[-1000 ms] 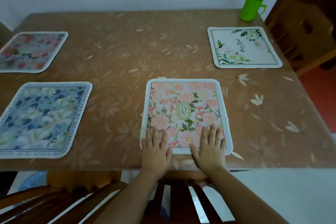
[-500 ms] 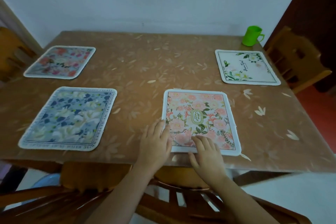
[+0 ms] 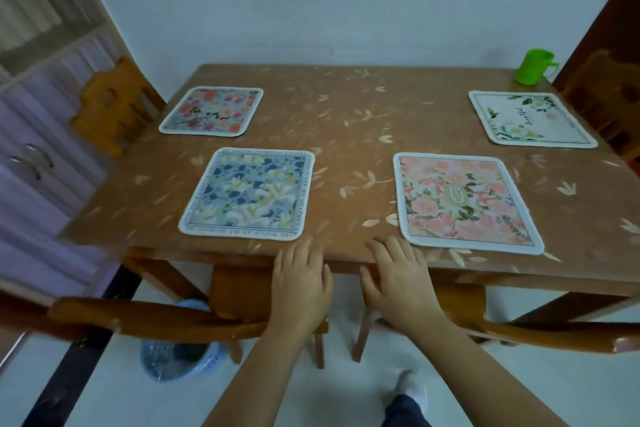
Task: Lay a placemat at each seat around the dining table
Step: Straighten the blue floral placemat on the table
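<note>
Several floral placemats lie flat on the brown dining table (image 3: 346,135). A pink one (image 3: 464,201) sits at the near right, a blue one (image 3: 249,192) at the near left. At the far left is a grey-and-red one (image 3: 212,110), at the far right a white-and-green one (image 3: 531,119). My left hand (image 3: 299,282) hovers at the table's front edge, fingers spread, holding nothing. My right hand (image 3: 398,282) is beside it, open and empty, just left of the pink mat's near corner.
A green mug (image 3: 533,66) stands at the table's far right corner. Wooden chairs stand at the left (image 3: 114,107), at the right (image 3: 609,97), and two at the front (image 3: 156,315). A blue basket (image 3: 180,357) sits on the floor under the table. A cabinet is on the left.
Both hands have lifted off the pink placemat and drawn back to the table's front edge. The view has pulled back and shifted left, showing all the mats.
</note>
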`<state>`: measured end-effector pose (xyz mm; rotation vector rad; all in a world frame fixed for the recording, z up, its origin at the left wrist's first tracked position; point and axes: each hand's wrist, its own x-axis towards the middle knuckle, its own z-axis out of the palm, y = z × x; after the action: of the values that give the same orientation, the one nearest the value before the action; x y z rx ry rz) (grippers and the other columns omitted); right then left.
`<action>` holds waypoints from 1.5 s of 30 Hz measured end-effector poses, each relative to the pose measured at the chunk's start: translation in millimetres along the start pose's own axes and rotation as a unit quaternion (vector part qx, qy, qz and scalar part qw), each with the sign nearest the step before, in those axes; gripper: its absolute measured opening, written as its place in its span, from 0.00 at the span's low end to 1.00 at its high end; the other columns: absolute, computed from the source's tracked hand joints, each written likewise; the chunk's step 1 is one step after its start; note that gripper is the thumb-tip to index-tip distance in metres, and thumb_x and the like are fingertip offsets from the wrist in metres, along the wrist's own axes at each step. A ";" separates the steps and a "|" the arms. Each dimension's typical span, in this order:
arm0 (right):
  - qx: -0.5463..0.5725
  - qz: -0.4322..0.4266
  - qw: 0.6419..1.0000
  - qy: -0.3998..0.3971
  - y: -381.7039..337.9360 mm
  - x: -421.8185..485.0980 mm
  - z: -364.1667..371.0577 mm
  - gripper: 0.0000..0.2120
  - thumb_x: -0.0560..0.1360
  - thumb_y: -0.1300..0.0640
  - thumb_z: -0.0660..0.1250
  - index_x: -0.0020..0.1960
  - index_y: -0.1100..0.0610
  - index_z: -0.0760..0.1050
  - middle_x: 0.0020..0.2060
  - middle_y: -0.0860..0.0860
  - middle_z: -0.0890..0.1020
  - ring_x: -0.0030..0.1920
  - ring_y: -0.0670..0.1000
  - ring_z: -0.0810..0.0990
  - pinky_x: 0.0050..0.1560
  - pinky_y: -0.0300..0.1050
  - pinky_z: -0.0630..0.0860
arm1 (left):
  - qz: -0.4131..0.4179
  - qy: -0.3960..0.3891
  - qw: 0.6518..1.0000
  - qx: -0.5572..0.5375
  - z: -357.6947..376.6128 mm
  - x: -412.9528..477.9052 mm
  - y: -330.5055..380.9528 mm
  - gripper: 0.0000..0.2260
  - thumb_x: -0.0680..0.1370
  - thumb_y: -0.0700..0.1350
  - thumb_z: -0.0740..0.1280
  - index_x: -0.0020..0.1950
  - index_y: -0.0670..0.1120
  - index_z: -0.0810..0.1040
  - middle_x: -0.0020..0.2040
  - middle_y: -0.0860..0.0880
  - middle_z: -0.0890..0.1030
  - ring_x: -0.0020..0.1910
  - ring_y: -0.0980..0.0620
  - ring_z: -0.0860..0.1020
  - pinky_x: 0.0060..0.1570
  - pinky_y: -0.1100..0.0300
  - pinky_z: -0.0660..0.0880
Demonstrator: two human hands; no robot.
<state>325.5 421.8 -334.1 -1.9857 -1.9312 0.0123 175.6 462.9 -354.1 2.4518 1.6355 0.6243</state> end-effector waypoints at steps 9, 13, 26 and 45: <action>0.011 -0.017 1.000 -0.011 -60.7 29.3 29.5 0.18 0.71 0.53 0.66 0.59 0.58 0.72 0.55 0.56 0.78 0.56 0.58 0.74 0.55 0.54 0.72 | -0.028 0.001 0.999 0.026 -15.2 2.3 -88.0 0.16 0.74 0.43 0.64 0.60 0.41 0.73 0.62 0.41 0.75 0.62 0.43 0.70 0.63 0.45 0.65; 0.021 -0.045 0.999 -0.009 -73.1 62.2 52.0 0.17 0.68 0.57 0.70 0.54 0.60 0.75 0.50 0.58 0.80 0.51 0.60 0.78 0.49 0.54 0.75 | -0.030 0.001 0.998 0.053 -8.6 32.9 -131.5 0.16 0.76 0.45 0.61 0.62 0.42 0.71 0.63 0.42 0.73 0.64 0.44 0.68 0.63 0.47 0.64; 0.012 -0.063 0.990 -0.127 -79.0 143.5 152.2 0.17 0.72 0.52 0.65 0.59 0.58 0.72 0.54 0.55 0.77 0.56 0.58 0.74 0.54 0.53 0.72 | 0.017 -0.108 0.991 0.076 35.7 96.9 -222.6 0.19 0.77 0.51 0.62 0.63 0.42 0.71 0.65 0.44 0.71 0.66 0.45 0.66 0.65 0.48 0.62; 0.020 -0.054 0.989 -0.134 -76.3 162.8 206.0 0.22 0.59 0.46 0.76 0.47 0.56 0.77 0.44 0.53 0.81 0.46 0.55 0.80 0.41 0.47 0.80 | 0.062 -0.108 0.992 -0.005 86.8 99.3 -262.4 0.19 0.63 0.47 0.77 0.50 0.43 0.79 0.54 0.42 0.80 0.54 0.41 0.77 0.50 0.43 0.76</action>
<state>208.5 631.1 -465.5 -1.9325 -2.1819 0.3028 19.4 669.5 -492.6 2.5268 1.4040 0.3659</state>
